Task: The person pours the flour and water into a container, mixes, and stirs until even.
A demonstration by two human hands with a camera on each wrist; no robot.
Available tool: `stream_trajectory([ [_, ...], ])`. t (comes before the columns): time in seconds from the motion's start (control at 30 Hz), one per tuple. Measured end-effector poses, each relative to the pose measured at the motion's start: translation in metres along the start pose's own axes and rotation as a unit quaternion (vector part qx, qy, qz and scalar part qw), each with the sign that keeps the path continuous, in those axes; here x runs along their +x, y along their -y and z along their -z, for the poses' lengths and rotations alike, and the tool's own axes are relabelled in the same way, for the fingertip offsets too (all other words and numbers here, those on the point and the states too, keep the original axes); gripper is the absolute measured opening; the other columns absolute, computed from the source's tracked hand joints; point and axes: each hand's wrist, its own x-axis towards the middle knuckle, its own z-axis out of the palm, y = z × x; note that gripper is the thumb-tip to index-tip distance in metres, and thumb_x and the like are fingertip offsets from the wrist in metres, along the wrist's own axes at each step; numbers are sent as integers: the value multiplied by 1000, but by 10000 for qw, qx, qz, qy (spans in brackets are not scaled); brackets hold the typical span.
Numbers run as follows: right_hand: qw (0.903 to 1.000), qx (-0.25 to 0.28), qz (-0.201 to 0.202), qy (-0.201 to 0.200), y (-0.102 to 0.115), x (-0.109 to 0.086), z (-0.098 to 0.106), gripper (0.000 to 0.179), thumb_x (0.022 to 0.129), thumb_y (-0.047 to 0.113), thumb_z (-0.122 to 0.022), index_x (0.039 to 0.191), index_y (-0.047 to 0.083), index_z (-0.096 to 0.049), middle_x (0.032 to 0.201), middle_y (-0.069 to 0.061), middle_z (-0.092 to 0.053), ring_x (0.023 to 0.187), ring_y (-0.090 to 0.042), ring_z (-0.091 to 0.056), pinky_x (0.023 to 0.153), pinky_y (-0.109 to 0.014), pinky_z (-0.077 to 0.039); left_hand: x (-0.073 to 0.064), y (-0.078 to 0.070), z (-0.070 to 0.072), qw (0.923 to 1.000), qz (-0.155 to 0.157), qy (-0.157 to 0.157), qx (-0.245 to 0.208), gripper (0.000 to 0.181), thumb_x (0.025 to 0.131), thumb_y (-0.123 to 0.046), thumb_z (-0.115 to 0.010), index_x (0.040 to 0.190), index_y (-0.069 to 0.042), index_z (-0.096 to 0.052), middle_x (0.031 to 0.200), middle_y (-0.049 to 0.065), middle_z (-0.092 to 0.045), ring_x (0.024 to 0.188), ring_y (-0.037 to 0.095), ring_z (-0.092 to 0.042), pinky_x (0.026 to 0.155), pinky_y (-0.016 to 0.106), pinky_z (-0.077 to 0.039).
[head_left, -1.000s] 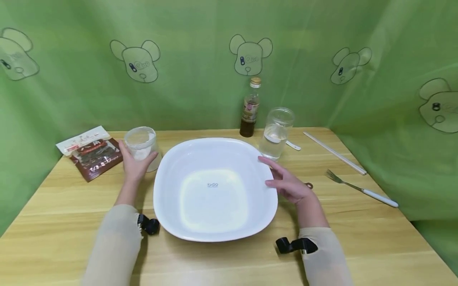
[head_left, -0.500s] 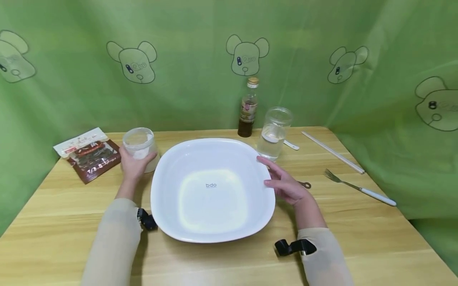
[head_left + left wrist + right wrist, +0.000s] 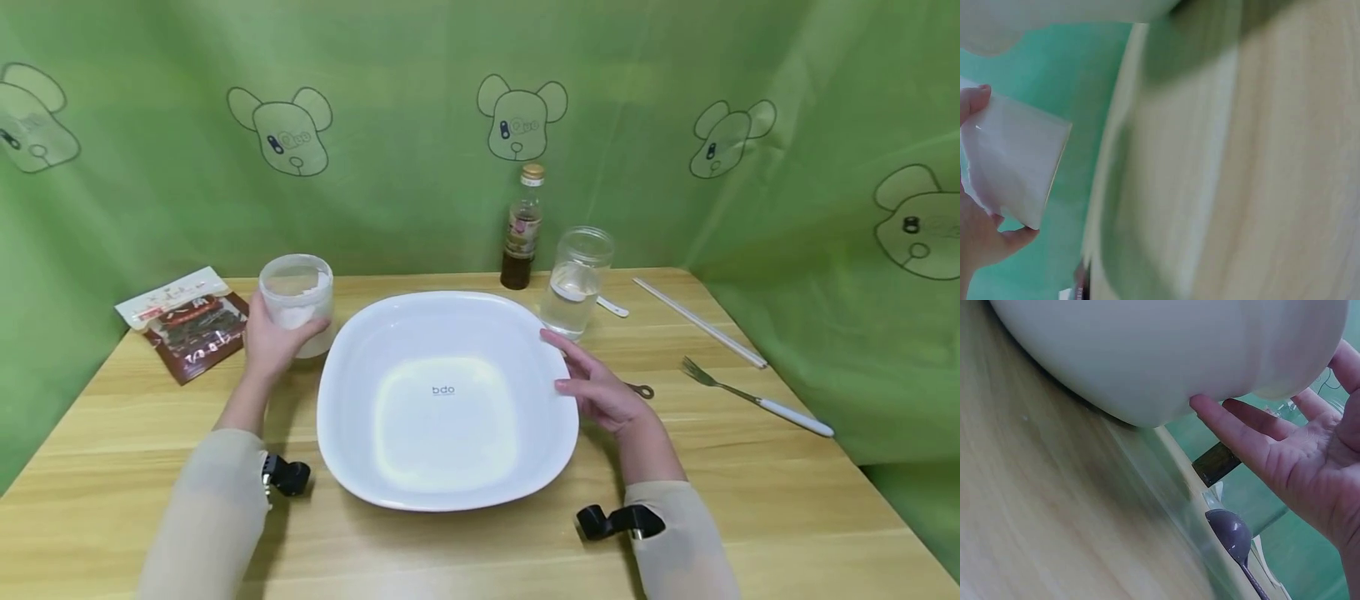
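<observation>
My left hand (image 3: 273, 340) grips a translucent plastic jar (image 3: 303, 287) partly filled with white powder, left of the large white basin (image 3: 442, 329). In the left wrist view the bottom of the jar (image 3: 1025, 156) is raised above the tabletop, with green cloth showing between. My right hand (image 3: 606, 392) holds the basin's right rim, thumb over the edge. From the right wrist view, its fingers lie along the outer wall of the basin (image 3: 1147, 356). Inside, the basin shows only a small printed logo.
A seasoning packet (image 3: 195, 325) lies at left. Behind the basin stand a dark sauce bottle (image 3: 522, 237) and a jar of clear liquid (image 3: 576, 287). Chopsticks (image 3: 701, 323) and a white-handled fork (image 3: 757, 398) lie at right. A dark spoon (image 3: 1230, 531) lies beyond the right hand.
My left hand has lifted the powder jar slightly, and the left forearm has swung outward to the left. The right hand and basin stay in place.
</observation>
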Motion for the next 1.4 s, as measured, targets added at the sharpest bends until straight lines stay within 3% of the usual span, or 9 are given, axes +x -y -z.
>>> stream_trajectory([
  [0.13, 10000, 36, 24, -23, -1, -1, 0, 68, 80, -7, -47, 138, 20, -22, 130, -20, -27, 97, -31, -51, 72, -45, -47, 2, -12, 8, 9996, -196, 182, 127, 92, 57, -26, -79, 132, -12, -27, 120, 9, -42, 106, 24, -39, 91, 40, -32],
  [0.3, 10000, -22, -8, -32, 0, -1, -1, 68, 80, -6, -48, 138, 20, -22, 131, -21, -26, 99, -31, -50, 73, -45, -46, -1, -25, 18, 9974, -209, 469, 512, 97, 54, -31, -80, 134, -17, -25, 122, 8, -42, 106, 28, -39, 89, 47, -32],
  [0.7, 9998, -90, -86, -165, 2, -1, -2, 68, 80, -6, -48, 138, 20, -22, 136, -18, -21, 101, -31, -49, 74, -45, -46, -6, -56, 20, 9859, -722, 1178, 945, 95, 52, -32, -80, 132, -19, -30, 119, 8, -45, 103, 31, -42, 85, 51, -34],
  [0.83, 9998, -97, -78, -150, 2, 0, -2, 68, 80, -6, -48, 138, 20, -22, 136, -18, -20, 101, -31, -49, 74, -45, -46, -6, -65, 19, 9734, -1283, 1231, 1442, 88, 50, -28, -81, 125, -17, -38, 113, 7, -47, 99, 28, -43, 82, 50, -36],
  [1.0, 9998, -71, -112, -137, 2, 1, -2, 67, 81, -5, -48, 138, 21, -23, 135, -17, -21, 100, -31, -50, 75, -45, -45, -7, -75, 20, 9483, -1949, 1350, 2111, 90, 48, -28, -80, 126, -14, -38, 115, 10, -46, 101, 30, -42, 82, 52, -36],
  [1.1, 9999, -47, -95, -94, 2, 1, -2, 68, 81, -5, -48, 138, 21, -22, 135, -19, -21, 99, -31, -50, 74, -46, -45, -7, -79, 22, 9361, -2148, 1459, 2374, 93, 48, -28, -80, 129, -14, -35, 119, 13, -44, 104, 32, -40, 84, 53, -34],
  [1.27, 10000, -20, -47, -72, 2, 2, -2, 68, 81, -5, -48, 138, 20, -21, 135, -19, -21, 100, -31, -50, 74, -46, -45, -7, -86, 24, 9236, -2360, 1569, 2580, 94, 49, -29, -79, 129, -12, -34, 121, 15, -42, 106, 34, -39, 85, 53, -33],
  [1.4, 9999, -26, -60, -99, 2, 2, -2, 69, 80, -5, -49, 138, 20, -21, 136, -18, -21, 100, -31, -50, 74, -46, -45, -8, -91, 24, 9067, -2623, 1657, 2859, 93, 50, -31, -78, 129, -11, -34, 124, 16, -41, 109, 34, -37, 88, 53, -31],
])
